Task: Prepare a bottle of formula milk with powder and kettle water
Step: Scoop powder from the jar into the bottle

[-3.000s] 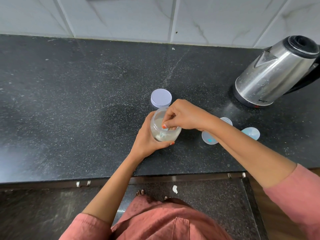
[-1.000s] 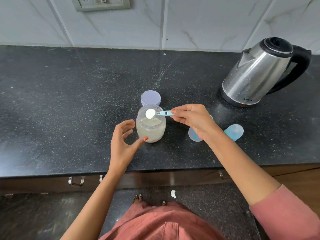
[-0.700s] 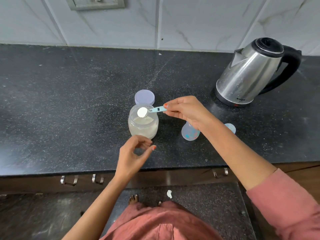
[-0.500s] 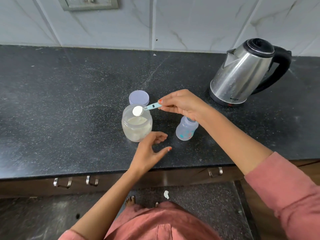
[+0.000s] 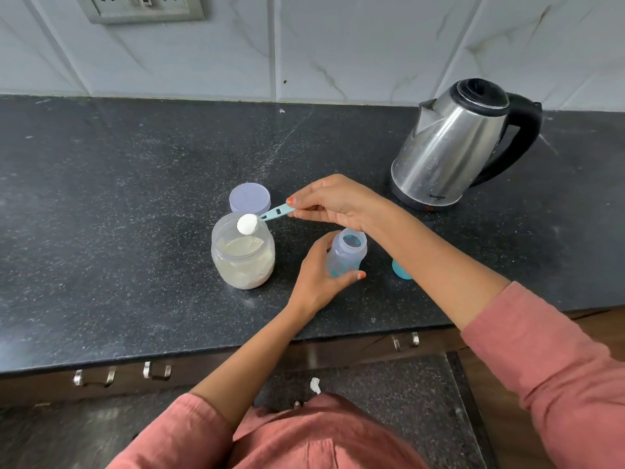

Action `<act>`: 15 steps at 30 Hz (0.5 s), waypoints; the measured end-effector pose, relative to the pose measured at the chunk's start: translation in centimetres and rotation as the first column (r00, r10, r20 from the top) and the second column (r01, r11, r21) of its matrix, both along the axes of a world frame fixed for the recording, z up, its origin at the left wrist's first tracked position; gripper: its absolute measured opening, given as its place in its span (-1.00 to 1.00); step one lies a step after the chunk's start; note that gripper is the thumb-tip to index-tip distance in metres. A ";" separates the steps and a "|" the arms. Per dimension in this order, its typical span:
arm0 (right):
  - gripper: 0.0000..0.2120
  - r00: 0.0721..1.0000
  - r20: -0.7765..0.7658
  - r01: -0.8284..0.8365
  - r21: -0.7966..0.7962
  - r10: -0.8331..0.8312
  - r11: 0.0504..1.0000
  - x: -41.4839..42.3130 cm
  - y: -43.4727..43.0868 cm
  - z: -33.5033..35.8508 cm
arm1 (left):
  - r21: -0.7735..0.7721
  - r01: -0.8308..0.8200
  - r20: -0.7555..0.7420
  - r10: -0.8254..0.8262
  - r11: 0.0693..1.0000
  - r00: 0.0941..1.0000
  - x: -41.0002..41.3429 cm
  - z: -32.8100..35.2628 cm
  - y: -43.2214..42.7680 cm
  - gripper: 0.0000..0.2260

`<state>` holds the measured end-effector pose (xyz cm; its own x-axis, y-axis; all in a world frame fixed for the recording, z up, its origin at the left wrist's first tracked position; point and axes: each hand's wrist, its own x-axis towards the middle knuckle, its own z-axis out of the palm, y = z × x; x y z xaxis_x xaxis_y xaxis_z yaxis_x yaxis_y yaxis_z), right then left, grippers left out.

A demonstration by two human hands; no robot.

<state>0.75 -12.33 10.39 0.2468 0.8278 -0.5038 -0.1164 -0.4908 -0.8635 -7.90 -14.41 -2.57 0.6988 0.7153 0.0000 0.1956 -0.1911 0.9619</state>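
Observation:
A clear powder jar (image 5: 242, 255) stands open on the black counter (image 5: 118, 204), part full of pale powder. My right hand (image 5: 334, 203) pinches the handle of a small blue scoop (image 5: 267, 216), heaped with white powder and held level over the jar's mouth. My left hand (image 5: 316, 275) wraps around a small clear baby bottle (image 5: 346, 253) with teal print, standing upright and open just right of the jar. The steel kettle (image 5: 453, 147) with a black handle stands at the back right.
The jar's lilac lid (image 5: 249, 197) lies flat behind the jar. A blue bottle cap (image 5: 400, 269) shows partly under my right forearm. The tiled wall and a socket plate (image 5: 142, 6) are behind. Drawer handles (image 5: 121, 374) line the counter's front edge.
My left hand has let go of the jar, moved right and closed around the baby bottle. My right hand lifted the heaped scoop out of the jar and holds it above the rim.

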 end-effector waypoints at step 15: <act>-0.94 1.000 0.022 0.017 0.002 -0.017 1.000 0.1 -0.1 0.4 | -0.062 -0.038 0.056 0.041 0.997 0.998 -3.6 0.7 0.0 -0.49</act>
